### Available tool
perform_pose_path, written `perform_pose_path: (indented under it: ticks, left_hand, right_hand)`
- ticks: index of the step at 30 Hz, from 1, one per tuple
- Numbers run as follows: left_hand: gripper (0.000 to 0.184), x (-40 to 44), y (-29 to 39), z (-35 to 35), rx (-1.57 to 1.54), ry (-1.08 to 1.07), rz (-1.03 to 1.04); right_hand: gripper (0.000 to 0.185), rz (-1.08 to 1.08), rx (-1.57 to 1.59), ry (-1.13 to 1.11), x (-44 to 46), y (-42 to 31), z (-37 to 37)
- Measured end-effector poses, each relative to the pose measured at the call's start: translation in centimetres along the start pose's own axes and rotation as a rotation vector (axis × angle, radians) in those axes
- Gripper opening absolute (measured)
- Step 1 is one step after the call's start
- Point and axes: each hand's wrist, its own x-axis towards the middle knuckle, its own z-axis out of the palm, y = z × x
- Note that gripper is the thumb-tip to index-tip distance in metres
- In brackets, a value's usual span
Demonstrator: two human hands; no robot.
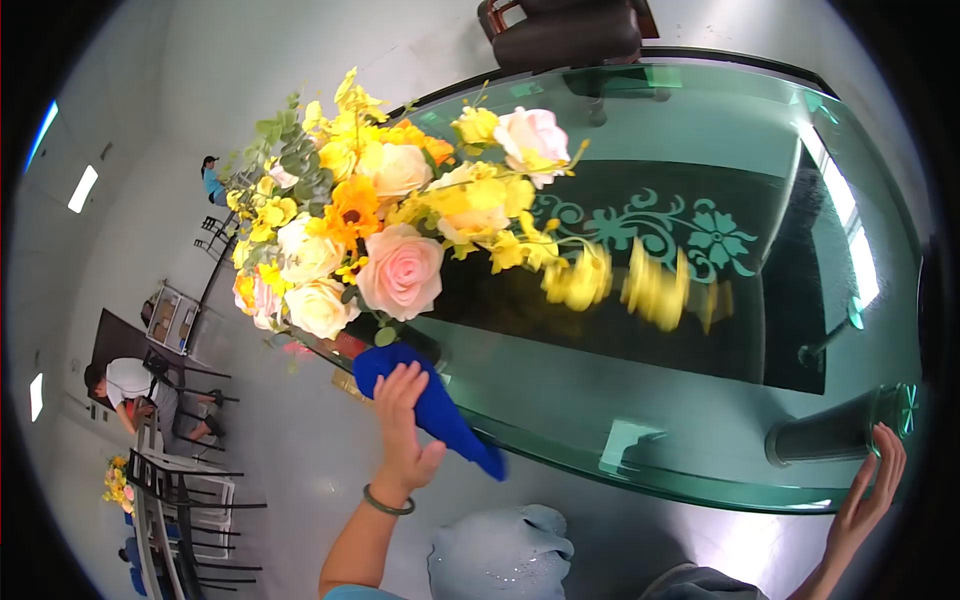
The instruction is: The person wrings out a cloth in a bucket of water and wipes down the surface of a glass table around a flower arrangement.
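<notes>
My left hand (402,425) has its fingers laid over a bright blue cloth (440,400) and holds it against the near-left edge of the glass-topped table (560,430). One end of the cloth trails off over the edge. A green bangle circles the left wrist. At the near right corner, my right hand (872,490) has its fingers stretched out along the rim of the glass, beside a dark cylindrical table leg (825,440); I see nothing in it. Just beyond the cloth stands a large bouquet of flowers (400,270) with pink roses, yellow blooms and greenery.
A dark chair (565,40) stands at the table's far side. Beneath the glass lies a dark panel with a floral pattern (680,235). To the left, a seated person (130,385) bends near black-framed furniture (185,480); another person in blue (212,182) is farther off.
</notes>
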Motion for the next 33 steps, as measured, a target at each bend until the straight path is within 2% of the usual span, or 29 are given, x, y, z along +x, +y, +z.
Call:
perform_pose_path:
  ticks: [5,7,9,10,12,15,17,18,20,23,24,26,27,30,33]
  left_hand:
    - [0.053,-0.3,-5.4,0.7,0.092,0.089,-0.004]
    - [0.044,-0.7,-10.2,-0.6,-0.011,0.149,-0.146]
    - [0.037,-2.0,-17.0,-0.8,-0.014,0.315,-0.331]
    - [0.037,-1.6,-18.3,-1.9,-0.016,0.314,-0.325]
    - [0.036,-0.4,-19.6,-3.3,-0.077,0.29,-0.572]
    - [0.035,-0.3,-18.3,-2.2,-0.027,0.366,-0.523]
    - [0.036,0.1,-13.3,-1.6,-0.033,0.277,-0.307]
    - [0.036,0.2,-10.5,-1.0,-0.032,0.274,-0.309]
    - [0.038,0.1,-7.1,-0.3,0.085,0.198,-0.076]
    - [0.041,0.1,-9.7,-1.1,0.079,0.181,-0.032]
    - [0.034,0.5,-12.2,-1.4,0.013,0.211,-0.094]
    - [0.028,-0.2,-17.0,-2.3,-0.074,0.301,-0.4]
    - [0.022,0.0,-18.1,-2.7,-0.039,0.32,-0.472]
    - [0.025,0.3,-17.4,-2.3,-0.019,0.325,-0.443]
    - [0.034,0.9,-11.3,-1.3,0.059,0.287,-0.217]
  right_hand:
    - [0.033,0.014,-0.007,-0.069,-0.7,2.1,0.4]
    - [0.033,0.019,-0.003,-0.053,-0.8,2.4,0.5]
    - [0.034,0.017,-0.007,-0.046,-0.9,2.3,0.5]
    - [0.034,0.016,-0.01,-0.04,-0.9,2.1,0.5]
    - [0.034,0.02,-0.011,-0.047,-0.9,1.9,0.4]
    - [0.034,0.019,-0.012,-0.072,-0.8,2.2,0.3]
    - [0.035,0.027,-0.009,-0.081,-0.9,2.6,0.5]
    - [0.036,0.063,0.005,-0.072,-1.1,2.8,0.7]
    - [0.036,0.095,0.022,-0.071,-1.3,2.8,1.0]
    - [0.038,0.113,0.104,-0.085,-1.0,2.6,0.8]
    - [0.037,0.101,0.082,-0.081,-0.9,2.5,0.7]
    - [0.036,0.095,0.051,-0.076,-1.1,2.4,0.4]
    - [0.035,0.066,0.036,-0.059,-1.0,2.2,0.4]
    - [0.034,0.025,-0.016,-0.047,-0.7,1.7,0.1]
    - [0.031,0.017,-0.003,-0.022,0.0,0.1,0.4]
